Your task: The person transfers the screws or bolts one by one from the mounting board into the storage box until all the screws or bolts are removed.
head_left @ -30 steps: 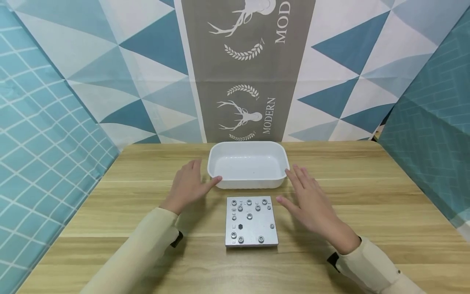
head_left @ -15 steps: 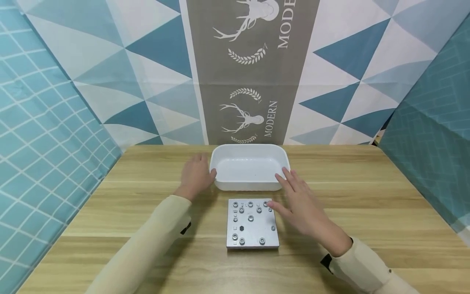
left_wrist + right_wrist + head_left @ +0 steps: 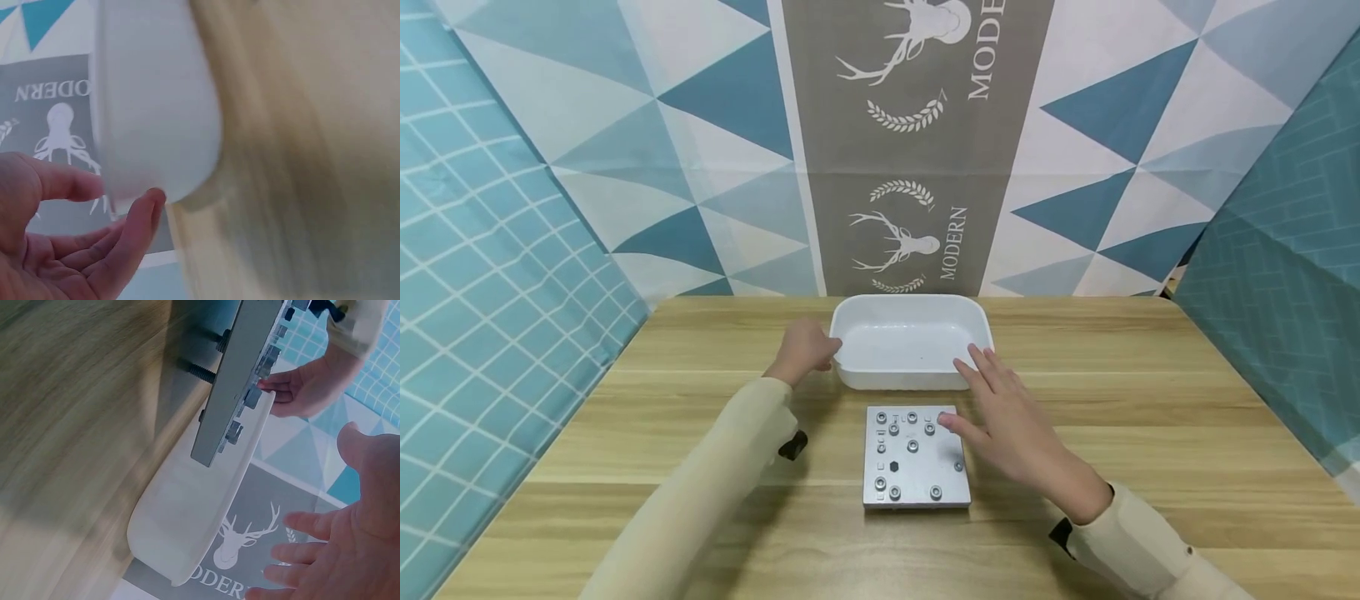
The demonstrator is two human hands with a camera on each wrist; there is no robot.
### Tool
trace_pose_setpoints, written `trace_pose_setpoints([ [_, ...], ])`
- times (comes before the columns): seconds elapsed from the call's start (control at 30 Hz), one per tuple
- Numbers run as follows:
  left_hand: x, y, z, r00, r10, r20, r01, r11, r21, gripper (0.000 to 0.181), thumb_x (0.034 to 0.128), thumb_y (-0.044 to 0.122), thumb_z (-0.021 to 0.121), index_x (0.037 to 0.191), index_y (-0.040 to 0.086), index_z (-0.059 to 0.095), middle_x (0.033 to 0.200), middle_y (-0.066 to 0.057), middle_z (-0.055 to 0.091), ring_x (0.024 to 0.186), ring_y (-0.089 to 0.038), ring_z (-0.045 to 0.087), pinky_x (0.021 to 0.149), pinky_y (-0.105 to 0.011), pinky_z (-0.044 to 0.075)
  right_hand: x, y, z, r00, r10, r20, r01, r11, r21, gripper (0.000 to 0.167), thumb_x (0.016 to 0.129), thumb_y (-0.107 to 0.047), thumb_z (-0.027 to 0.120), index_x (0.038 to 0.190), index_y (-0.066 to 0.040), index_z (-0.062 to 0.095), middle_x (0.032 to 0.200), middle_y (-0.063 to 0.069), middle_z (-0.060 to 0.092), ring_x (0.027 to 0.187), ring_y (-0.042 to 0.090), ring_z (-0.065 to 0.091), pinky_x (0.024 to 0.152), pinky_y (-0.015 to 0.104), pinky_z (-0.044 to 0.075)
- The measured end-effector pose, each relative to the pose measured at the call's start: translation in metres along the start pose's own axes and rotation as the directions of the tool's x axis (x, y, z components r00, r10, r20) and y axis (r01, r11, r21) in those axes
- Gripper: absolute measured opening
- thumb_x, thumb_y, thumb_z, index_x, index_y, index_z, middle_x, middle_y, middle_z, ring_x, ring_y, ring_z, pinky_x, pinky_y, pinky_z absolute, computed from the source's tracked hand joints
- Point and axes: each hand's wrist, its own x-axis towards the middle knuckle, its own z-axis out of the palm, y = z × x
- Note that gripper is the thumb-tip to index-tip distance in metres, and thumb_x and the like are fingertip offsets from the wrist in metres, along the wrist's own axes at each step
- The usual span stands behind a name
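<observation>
A light wooden table [image 3: 1150, 400], its grain running side to side and its far corners rounded, stands within patterned coverings: a blue-and-white triangle sheet [image 3: 715, 100] with a grey-brown panel [image 3: 865, 150] of stag heads and the word MODERN behind it, a turquoise covering with white lines [image 3: 482, 242] on the left, and a darker teal one [image 3: 1277, 242] on the right. Centred at the table's far edge sits a white tray [image 3: 902, 381], upright. The left hand [image 3: 805, 343] pinches its left rim between thumb and fingers. Nearer the person lies a square metal plate [image 3: 917, 467] studded with bolts. The right hand [image 3: 1007, 425] hovers with fingers straight and spread, over the plate's far right corner and the tray's near right corner.
</observation>
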Motion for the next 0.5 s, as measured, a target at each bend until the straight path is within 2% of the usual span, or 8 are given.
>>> trace_pose_setpoints([
  [0.07, 0.002, 0.002, -0.003, 0.998, -0.052, 0.043, 0.055, 0.995, -0.086, 0.037, 0.0806, 0.006, 0.054, 0.049, 0.013, 0.037, 0.046, 0.000, 0.054, 0.051, -0.017, 0.067, 0.050, -0.024, 0.057, 0.000, -0.001, 0.000, 1.000, 0.000, 0.005, 0.000, 1.000, 0.005, 0.075, 0.089, -0.048, 0.062, 0.148, -0.008, 0.036, 0.160, 0.014, 0.023, 0.150, 0.035, 0.016, 0.122, 0.059, 0.020],
  [0.13, 0.003, 0.004, -0.005, 0.993, -0.083, 0.087, 0.095, 0.984, -0.152, 0.035, 0.0803, 0.004, 0.054, 0.051, 0.012, 0.037, 0.049, -0.003, 0.055, 0.048, -0.017, 0.066, 0.062, -0.033, 0.064, 0.001, -0.002, 0.000, 1.000, 0.000, 0.011, 0.000, 1.000, 0.008, 0.076, 0.089, -0.048, 0.062, 0.148, -0.008, 0.036, 0.160, 0.014, 0.023, 0.150, 0.035, 0.016, 0.122, 0.058, 0.020],
  [0.2, 0.003, 0.005, -0.007, 0.987, -0.101, 0.128, 0.125, 0.972, -0.197, 0.032, 0.0805, 0.003, 0.054, 0.054, 0.011, 0.039, 0.051, -0.004, 0.055, 0.045, -0.015, 0.065, 0.070, -0.041, 0.063, 0.000, -0.002, 0.000, 1.000, 0.005, 0.019, -0.006, 1.000, 0.008, 0.076, 0.090, -0.049, 0.062, 0.148, -0.008, 0.035, 0.160, 0.014, 0.022, 0.150, 0.035, 0.016, 0.123, 0.058, 0.019],
  [0.27, 0.003, 0.006, -0.008, 0.981, -0.107, 0.162, 0.143, 0.964, -0.224, 0.028, 0.0807, 0.003, 0.054, 0.057, 0.009, 0.042, 0.053, -0.005, 0.056, 0.044, -0.014, 0.064, 0.072, -0.043, 0.063, 0.000, -0.003, 0.000, 1.000, 0.008, 0.025, -0.008, 1.000, 0.007, 0.076, 0.090, -0.050, 0.061, 0.148, -0.008, 0.035, 0.160, 0.014, 0.022, 0.150, 0.035, 0.016, 0.123, 0.058, 0.019],
  [0.37, 0.002, 0.006, -0.010, 0.972, -0.111, 0.207, 0.167, 0.945, -0.280, 0.018, 0.0810, 0.002, 0.055, 0.064, 0.003, 0.049, 0.055, -0.008, 0.059, 0.046, -0.016, 0.065, 0.073, -0.043, 0.063, 0.000, -0.003, 0.000, 0.999, 0.011, 0.035, -0.011, 1.000, 0.008, 0.076, 0.090, -0.051, 0.060, 0.148, -0.008, 0.035, 0.161, 0.014, 0.021, 0.150, 0.035, 0.016, 0.123, 0.057, 0.019],
  [0.43, 0.002, 0.005, -0.012, 0.963, -0.111, 0.246, 0.190, 0.925, -0.329, 0.010, 0.0819, 0.002, 0.056, 0.073, -0.003, 0.054, 0.060, -0.010, 0.061, 0.049, -0.016, 0.067, 0.075, -0.042, 0.063, 0.000, -0.002, 0.000, 0.999, 0.005, 0.036, -0.005, 1.000, 0.007, 0.076, 0.090, -0.051, 0.060, 0.148, -0.008, 0.036, 0.160, 0.014, 0.021, 0.150, 0.035, 0.017, 0.123, 0.056, 0.020],
  [0.5, 0.003, 0.004, -0.014, 0.951, -0.112, 0.288, 0.219, 0.902, -0.373, 0.011, 0.0833, 0.003, 0.056, 0.084, -0.008, 0.057, 0.066, -0.013, 0.063, 0.052, -0.017, 0.068, 0.076, -0.040, 0.064, -0.001, -0.002, 0.001, 0.999, -0.002, 0.035, 0.002, 1.000, 0.008, 0.076, 0.090, -0.051, 0.060, 0.147, -0.007, 0.037, 0.160, 0.014, 0.022, 0.149, 0.035, 0.018, 0.123, 0.055, 0.020],
])
